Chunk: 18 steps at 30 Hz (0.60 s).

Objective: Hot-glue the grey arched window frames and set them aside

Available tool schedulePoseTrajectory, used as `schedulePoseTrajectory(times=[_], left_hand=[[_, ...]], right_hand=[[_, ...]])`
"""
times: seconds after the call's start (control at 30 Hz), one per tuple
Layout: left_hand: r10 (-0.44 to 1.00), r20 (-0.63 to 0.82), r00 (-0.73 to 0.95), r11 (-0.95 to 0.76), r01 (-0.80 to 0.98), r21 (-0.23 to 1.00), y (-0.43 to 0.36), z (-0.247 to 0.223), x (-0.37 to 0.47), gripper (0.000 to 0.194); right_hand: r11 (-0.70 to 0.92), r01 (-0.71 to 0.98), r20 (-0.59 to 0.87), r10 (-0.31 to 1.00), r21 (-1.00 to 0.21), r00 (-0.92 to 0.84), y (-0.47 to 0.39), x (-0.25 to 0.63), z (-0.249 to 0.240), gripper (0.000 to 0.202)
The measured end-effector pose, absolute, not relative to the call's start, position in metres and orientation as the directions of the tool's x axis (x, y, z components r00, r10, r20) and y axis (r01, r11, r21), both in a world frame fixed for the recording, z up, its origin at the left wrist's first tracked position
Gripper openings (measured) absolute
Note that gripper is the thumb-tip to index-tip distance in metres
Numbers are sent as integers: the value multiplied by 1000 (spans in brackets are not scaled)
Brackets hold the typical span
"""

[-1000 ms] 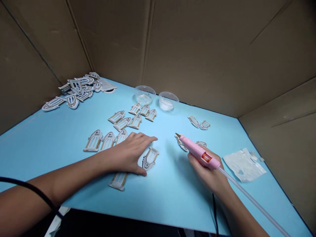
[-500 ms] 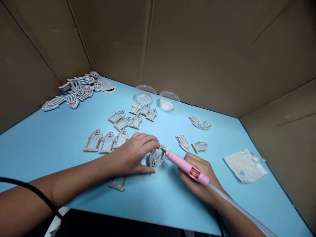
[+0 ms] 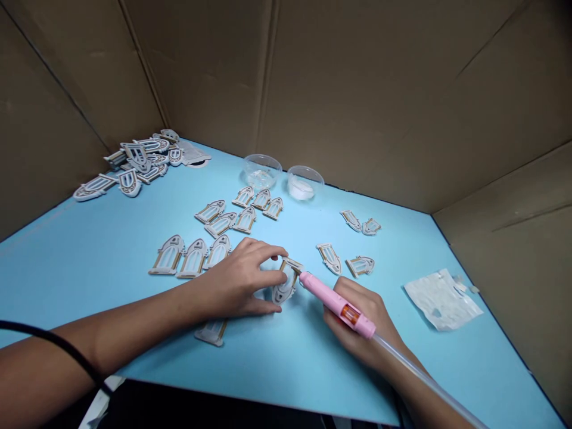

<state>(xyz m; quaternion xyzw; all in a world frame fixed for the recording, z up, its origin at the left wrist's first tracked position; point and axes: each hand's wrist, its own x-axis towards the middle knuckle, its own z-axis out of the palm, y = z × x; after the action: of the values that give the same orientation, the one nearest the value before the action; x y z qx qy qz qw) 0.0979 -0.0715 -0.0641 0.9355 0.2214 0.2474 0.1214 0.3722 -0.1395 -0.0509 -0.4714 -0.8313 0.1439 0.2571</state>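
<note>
My left hand (image 3: 245,280) holds a small white arched window piece (image 3: 282,292) with gold side trim, its rounded end toward me. The thumb is at its lower edge, and a finger reaches to its upper edge. In my right hand (image 3: 364,316) is a pink pen-shaped tool (image 3: 330,298) with an orange window in its barrel. A clear tube (image 3: 415,363) runs from its rear end. The tool's thin metal tip meets the piece near its straight end; whether it touches cannot be made out. Another window piece (image 3: 211,332) lies partly under my left forearm.
Several window pieces (image 3: 168,256) lie in rows on the blue table (image 3: 286,375). More pieces (image 3: 138,158) are heaped at the back left. Two clear cups (image 3: 263,170) stand at the back. A few pieces (image 3: 329,259) and a white plastic bag (image 3: 442,300) lie right.
A finger of my left hand has lifted and spread from the others at the piece's upper edge. The tool's tip stays at the straight end.
</note>
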Motion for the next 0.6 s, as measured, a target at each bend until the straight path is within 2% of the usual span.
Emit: schedulePoseTrajectory(times=[0.37, 0.6], left_hand=[[474, 406, 781, -874, 364, 322, -72, -63, 98, 24], [487, 413, 770, -868, 374, 326, -72, -64, 97, 23]], right_hand=[[535, 719, 314, 844, -444, -434, -140, 373, -52, 27], [507, 726, 294, 862, -464, -414, -142, 375, -54, 28]])
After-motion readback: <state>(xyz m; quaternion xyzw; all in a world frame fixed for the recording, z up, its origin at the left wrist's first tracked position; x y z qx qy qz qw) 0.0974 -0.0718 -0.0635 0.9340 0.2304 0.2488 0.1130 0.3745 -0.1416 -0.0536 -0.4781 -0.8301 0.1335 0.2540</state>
